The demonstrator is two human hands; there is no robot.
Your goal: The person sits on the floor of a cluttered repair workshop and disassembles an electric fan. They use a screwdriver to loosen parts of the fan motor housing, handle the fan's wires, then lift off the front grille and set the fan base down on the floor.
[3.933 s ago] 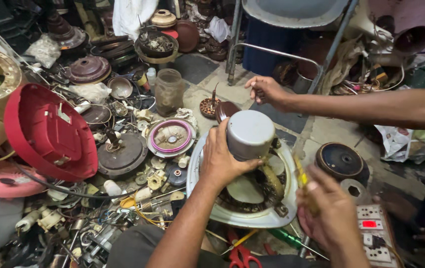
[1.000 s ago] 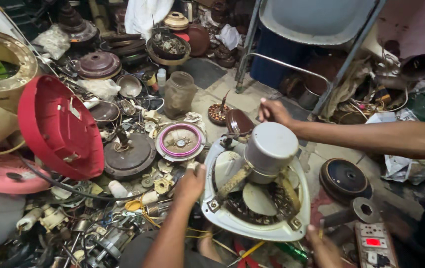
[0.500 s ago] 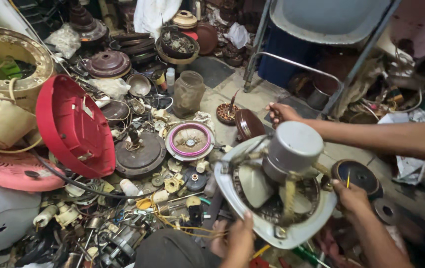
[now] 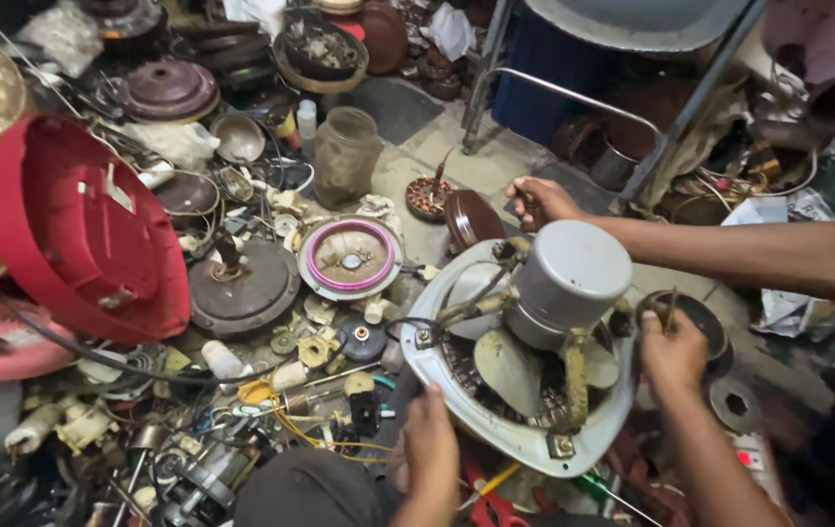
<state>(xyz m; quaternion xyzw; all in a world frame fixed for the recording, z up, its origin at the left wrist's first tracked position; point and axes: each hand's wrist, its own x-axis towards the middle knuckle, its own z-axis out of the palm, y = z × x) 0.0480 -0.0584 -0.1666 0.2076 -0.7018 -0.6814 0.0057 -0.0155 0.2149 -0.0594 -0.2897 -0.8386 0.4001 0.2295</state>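
Exhaust fan assembly (image 4: 525,390): white round frame, grey motor housing (image 4: 574,278) on top, tilted, propped on the cluttered floor before the person. Left hand (image 4: 432,444): fingers closed on the frame's near rim. Right hand (image 4: 673,351): at the frame's right edge, pinched on a thin tool (image 4: 669,310), possibly a screwdriver. Another person's hand (image 4: 539,203): fisted just behind the fan. Nearby left: pink-ringed disc (image 4: 350,259), glass jar (image 4: 345,156), red fan cover (image 4: 81,229).

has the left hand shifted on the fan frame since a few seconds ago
Yes. The left hand came off the grey motor housing and down to the white fan frame near edge.
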